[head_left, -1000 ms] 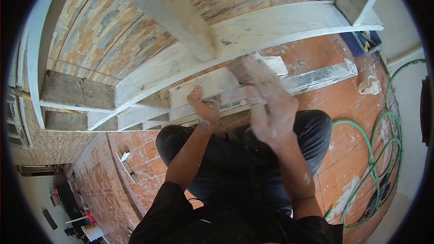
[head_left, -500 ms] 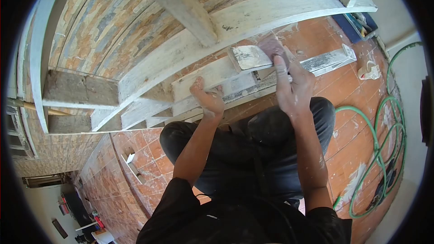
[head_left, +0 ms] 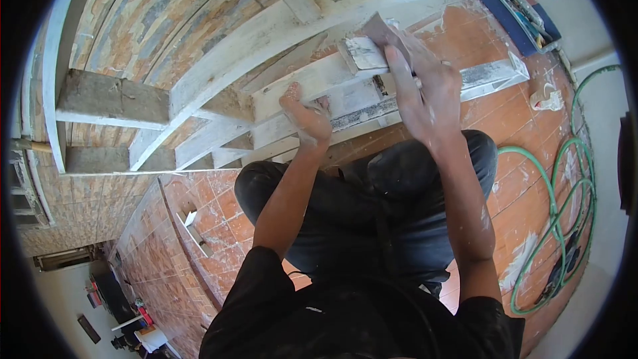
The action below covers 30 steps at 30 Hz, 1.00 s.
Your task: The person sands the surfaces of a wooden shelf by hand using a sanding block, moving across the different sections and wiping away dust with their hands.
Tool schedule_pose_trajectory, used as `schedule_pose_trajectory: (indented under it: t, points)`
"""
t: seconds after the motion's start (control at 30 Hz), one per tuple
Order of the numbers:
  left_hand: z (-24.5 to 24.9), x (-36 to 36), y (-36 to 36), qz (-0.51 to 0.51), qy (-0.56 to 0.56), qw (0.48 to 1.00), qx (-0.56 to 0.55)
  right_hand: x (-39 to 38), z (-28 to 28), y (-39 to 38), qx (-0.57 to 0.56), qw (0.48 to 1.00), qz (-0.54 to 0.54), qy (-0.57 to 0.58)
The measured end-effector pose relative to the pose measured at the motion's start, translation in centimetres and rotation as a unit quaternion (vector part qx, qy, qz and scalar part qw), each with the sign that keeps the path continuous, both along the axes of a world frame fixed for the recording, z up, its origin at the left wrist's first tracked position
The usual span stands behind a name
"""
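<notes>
My right hand pinches a brownish sheet of sandpaper between thumb and fingers. The sheet is bent and stands beside a short white block with dark worn patches on its face. My left hand is closed around the edge of a white-painted board, thumb on top, part of its fingers hidden. These pieces belong to a white shelf frame with curved rails and cross-pieces, lying in front of my folded legs. A worn black-and-white rail runs to the right past my right hand.
A green hose lies coiled on the tiled floor at right. A blue box with tools stands at the upper right. White scraps lie near the wall. A small angled metal piece is on the floor at left.
My right hand has shifted slightly up and to the left, and the sandpaper's angle has changed. My left hand keeps its hold on the board. The view has tilted a little.
</notes>
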<state>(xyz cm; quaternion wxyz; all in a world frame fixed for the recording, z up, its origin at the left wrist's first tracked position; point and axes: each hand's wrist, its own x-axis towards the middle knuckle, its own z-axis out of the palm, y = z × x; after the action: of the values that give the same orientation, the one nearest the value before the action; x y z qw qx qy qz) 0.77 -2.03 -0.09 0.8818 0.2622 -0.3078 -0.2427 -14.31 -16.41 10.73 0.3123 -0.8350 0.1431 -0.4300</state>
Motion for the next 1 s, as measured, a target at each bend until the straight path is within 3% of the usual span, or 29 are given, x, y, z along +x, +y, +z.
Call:
schedule_pose_trajectory:
  t: [0.03, 0.1, 0.2, 0.27, 0.37, 0.43, 0.47, 0.6, 0.67, 0.7, 0.73, 0.8, 0.83, 0.93, 1.0]
  points:
    - [0.9, -1.5, -0.1, 0.112, 0.007, 0.988, 0.107, -0.2, 0.1, 0.3, -0.017, 1.0, 0.007, 0.001]
    - [1.3, -2.7, -1.5, 0.231, 0.019, 0.951, 0.206, -2.0, 0.1, 1.5, 0.012, 1.0, -0.011, -0.003]
    - [2.1, -4.0, -2.4, 0.394, 0.083, 0.878, 0.258, -1.6, 0.3, 1.2, 0.019, 1.0, 0.007, -0.011]
    - [4.7, -4.5, -3.0, 0.329, 0.182, 0.893, 0.246, -0.3, 1.4, 0.8, 0.003, 1.0, 0.007, 0.004]
    - [4.4, -3.9, -3.0, 0.286, 0.159, 0.921, 0.212, -0.3, 2.6, 0.9, 0.158, 0.975, 0.034, 0.15]
    - [4.1, -3.8, -2.6, 0.281, 0.131, 0.925, 0.222, -1.6, 0.8, 1.8, 0.04, 0.999, 0.008, -0.006]
    - [3.9, -3.8, -2.5, 0.275, 0.101, 0.926, 0.236, -1.4, 0.5, 1.5, 0.035, 0.999, 0.012, -0.005]
    - [4.3, -4.5, -2.8, 0.324, 0.177, 0.895, 0.252, -0.6, 0.8, 1.4, 0.036, 0.999, -0.012, 0.0]
    - [4.5, -4.2, -2.7, 0.314, 0.157, 0.901, 0.255, -0.5, 0.7, 1.3, 0.042, 0.999, 0.01, 0.011]
    - [2.7, -3.9, -2.4, 0.314, 0.158, 0.902, 0.25, -0.7, 0.4, 1.4, 0.031, 0.999, 0.017, 0.003]
    - [-0.7, -3.2, -1.9, 0.4, -0.052, 0.882, 0.244, -1.0, 0.3, 1.6, 0.025, 1.0, 0.018, -0.001]
    - [-2.5, -2.2, -1.8, 0.468, -0.258, 0.814, 0.228, -1.3, -0.2, 1.9, 0.052, 0.998, -0.01, -0.038]
    - [-2.3, -2.1, -1.5, 0.417, -0.125, 0.872, 0.225, -0.9, 0.6, 1.6, 0.065, 0.998, -0.004, 0.005]
    - [-1.5, -0.9, -0.7, 0.262, 0.017, 0.933, 0.245, -0.5, 0.6, 1.2, 0.027, 0.999, -0.017, 0.021]
    - [-3.0, -0.5, -1.3, 0.362, -0.124, 0.881, 0.278, -0.5, -0.2, 1.1, -0.031, 0.998, -0.036, -0.049]
